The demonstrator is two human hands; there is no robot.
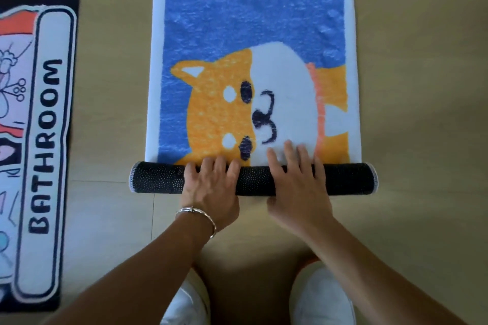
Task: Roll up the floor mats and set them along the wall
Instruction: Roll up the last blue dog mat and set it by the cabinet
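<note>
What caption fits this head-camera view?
Left hand grips and right hand presses the rolled near end of the dog mat; BATHROOM mat lies flat.

Dog mat [253, 34], near end rolled, dotted black backing outward; left grip [211, 185] curled over roll [161, 179], right grip [297, 185] flat across it; BATHROOM mat [45, 140] flat, left
</note>
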